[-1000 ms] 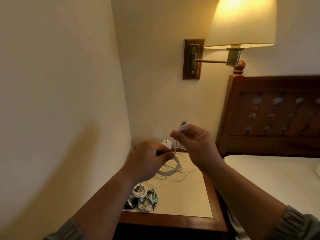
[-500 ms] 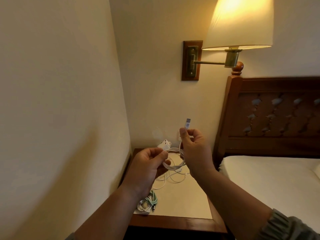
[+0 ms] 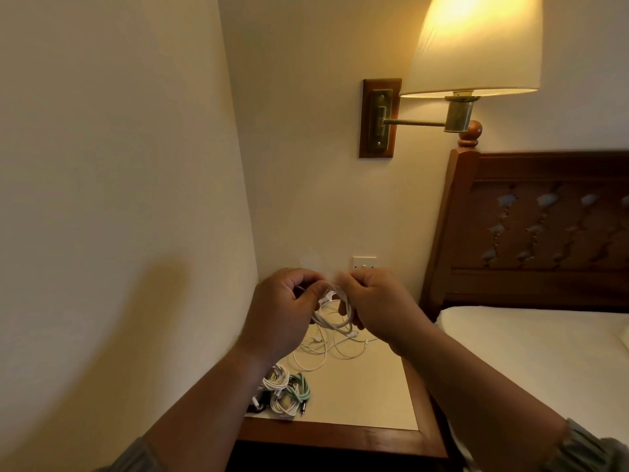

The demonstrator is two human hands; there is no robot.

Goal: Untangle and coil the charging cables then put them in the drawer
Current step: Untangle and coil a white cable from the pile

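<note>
Above the nightstand (image 3: 367,396), both hands hold one coil of white charging cable (image 3: 335,323). My left hand (image 3: 284,313) grips the coil's left side with curled fingers. My right hand (image 3: 376,304) pinches its right side, close against the left hand. Loose white cables (image 3: 323,352) lie tangled on the nightstand top under the hands. Near the front left edge lie several coiled cables: white ones (image 3: 277,381) and a green one (image 3: 299,391). No drawer shows in this view.
A wall runs close along the left. A lit wall lamp (image 3: 473,46) hangs above on a brass arm. A socket plate (image 3: 364,263) sits on the back wall. To the right are a wooden headboard (image 3: 544,226) and a bed with white sheets (image 3: 537,362).
My right hand has come down from holding the cable's plug up and now meets the left hand at the coil. Both hands sit slightly farther back over the nightstand.
</note>
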